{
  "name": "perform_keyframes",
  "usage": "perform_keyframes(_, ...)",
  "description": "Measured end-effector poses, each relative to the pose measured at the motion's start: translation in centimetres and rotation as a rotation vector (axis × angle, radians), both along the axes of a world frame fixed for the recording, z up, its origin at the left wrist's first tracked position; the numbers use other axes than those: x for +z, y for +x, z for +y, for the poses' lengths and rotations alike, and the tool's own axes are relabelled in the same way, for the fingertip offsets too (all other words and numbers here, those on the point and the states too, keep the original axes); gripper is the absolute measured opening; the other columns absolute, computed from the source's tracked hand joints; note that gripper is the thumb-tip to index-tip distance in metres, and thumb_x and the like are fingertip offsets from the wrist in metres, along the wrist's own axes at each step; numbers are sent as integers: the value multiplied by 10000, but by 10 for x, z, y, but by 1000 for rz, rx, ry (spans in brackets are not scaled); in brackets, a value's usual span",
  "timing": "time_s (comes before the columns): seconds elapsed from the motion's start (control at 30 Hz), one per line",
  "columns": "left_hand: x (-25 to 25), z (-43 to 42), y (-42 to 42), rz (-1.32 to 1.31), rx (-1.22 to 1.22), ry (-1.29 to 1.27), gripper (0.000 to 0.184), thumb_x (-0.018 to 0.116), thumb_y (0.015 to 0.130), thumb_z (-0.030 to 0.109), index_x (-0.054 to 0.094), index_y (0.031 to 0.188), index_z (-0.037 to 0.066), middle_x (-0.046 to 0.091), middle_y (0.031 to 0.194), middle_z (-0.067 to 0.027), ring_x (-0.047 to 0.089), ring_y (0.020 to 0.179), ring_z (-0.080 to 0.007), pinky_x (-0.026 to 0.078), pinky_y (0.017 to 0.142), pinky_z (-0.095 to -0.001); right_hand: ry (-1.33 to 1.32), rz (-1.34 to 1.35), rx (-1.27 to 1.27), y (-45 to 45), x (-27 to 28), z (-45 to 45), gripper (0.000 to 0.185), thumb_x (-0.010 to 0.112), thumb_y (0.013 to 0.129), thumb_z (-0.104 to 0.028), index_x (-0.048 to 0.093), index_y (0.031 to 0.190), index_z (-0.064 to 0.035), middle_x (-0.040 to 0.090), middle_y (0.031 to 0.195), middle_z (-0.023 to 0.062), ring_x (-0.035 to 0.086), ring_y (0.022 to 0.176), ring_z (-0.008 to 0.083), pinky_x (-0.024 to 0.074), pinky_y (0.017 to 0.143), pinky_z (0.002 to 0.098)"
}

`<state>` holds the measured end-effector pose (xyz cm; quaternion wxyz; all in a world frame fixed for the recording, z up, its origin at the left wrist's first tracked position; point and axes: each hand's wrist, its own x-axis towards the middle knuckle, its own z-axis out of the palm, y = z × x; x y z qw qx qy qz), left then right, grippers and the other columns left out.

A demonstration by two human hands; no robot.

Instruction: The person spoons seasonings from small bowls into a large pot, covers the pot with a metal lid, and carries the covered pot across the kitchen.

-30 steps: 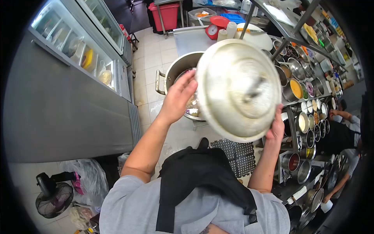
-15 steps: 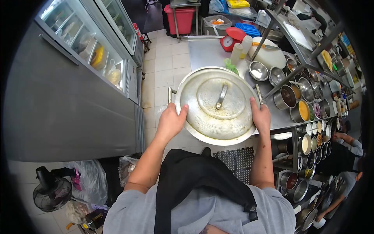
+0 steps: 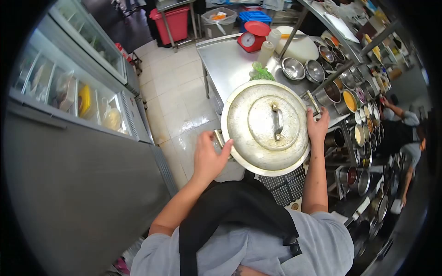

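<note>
A round, scuffed metal lid (image 3: 244, 133) with a raised bar handle on top covers a large pot, whose body is hidden beneath it. My left hand (image 3: 209, 156) is at the pot's left side handle (image 3: 219, 137), fingers curled around it and thumb at the lid's rim. My right hand (image 3: 317, 124) grips the right side, below the pot's right handle (image 3: 313, 102), with the thumb on the rim. Just past the lid, a green leafy bundle in plastic (image 3: 261, 72) lies on the steel table (image 3: 221, 57).
Metal bowls (image 3: 293, 68), squeeze bottles (image 3: 265, 53) and a red scale (image 3: 248, 41) stand on the table. Glass-door fridges (image 3: 69, 92) line the left. A shelf post (image 3: 294, 32) rises at the right. Two people in aprons (image 3: 405, 133) are far right.
The lid was tilted in the air above the open pot, then came down onto it. Since then the pot and lid have turned and shifted right in view, beside the table.
</note>
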<state>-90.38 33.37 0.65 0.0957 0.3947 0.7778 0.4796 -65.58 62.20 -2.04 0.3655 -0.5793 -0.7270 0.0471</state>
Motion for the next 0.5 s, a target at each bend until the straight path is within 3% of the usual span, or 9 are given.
perform_keyframes(0.07,-27,5,-14,-338,-176,-97,305,713,899,234,568,979,-22,658,774,-93,580,628,-111,458,553,-282,-144,111,0,-5,-7,4,583,707,875,-382,537,1255,26,638,1084,194,621,942,310,484,857,384)
perform_keyframes(0.1,-29,6,-17,-345,-202,-98,305,713,899,234,568,979,-22,658,774,-93,580,628,-111,458,553,-282,-287,232,28,-3,-11,7,578,715,873,-372,537,1266,13,661,1033,153,628,895,263,485,840,349)
perform_keyframes(0.13,-30,8,-24,-420,-237,-40,281,697,910,218,574,981,-24,667,791,-86,579,636,-96,459,553,-275,-178,246,117,3,-26,18,478,715,891,-325,582,1222,-6,666,926,51,599,805,158,474,782,284)
perform_keyframes(0.2,-26,13,-34,-516,-288,7,195,664,935,164,599,974,-16,672,811,-66,580,649,-76,463,563,-263,-232,406,173,8,-23,28,417,699,907,-309,606,1187,-14,659,924,30,583,796,133,465,760,266)
perform_keyframes(0.23,-34,17,-38,-516,-303,11,195,664,935,164,599,974,-16,672,811,-66,580,649,-76,463,563,-263,-293,574,251,8,-19,31,358,684,924,-293,630,1152,-22,651,921,9,567,788,107,456,739,247)
perform_keyframes(0.3,-53,29,-48,-920,-388,289,178,667,930,156,576,921,3,650,778,-86,595,634,-132,488,579,-291,-384,765,301,10,-10,39,213,660,945,-297,655,987,-88,597,773,-37,523,695,62,414,644,223)
perform_keyframes(0.4,-28,42,-74,-1390,-379,236,147,602,963,153,580,913,17,641,770,-96,622,616,-187,519,576,-320,-659,896,222,-2,14,31,239,641,952,-364,595,873,-144,508,611,-36,404,454,65,323,449,229)
perform_keyframes(0.43,-23,48,-82,-1636,-346,199,167,579,974,169,580,908,16,635,758,-103,630,607,-210,524,566,-337,-724,949,169,-5,24,22,251,639,949,-380,571,862,-156,494,600,-48,338,400,49,275,398,228)
perform_keyframes(0.5,-35,63,-93,-1758,-377,232,224,537,990,217,579,901,16,629,738,-109,630,587,-242,512,539,-351,-711,940,104,-3,18,18,246,647,942,-375,631,913,-131,484,592,-70,304,369,32,217,347,212)
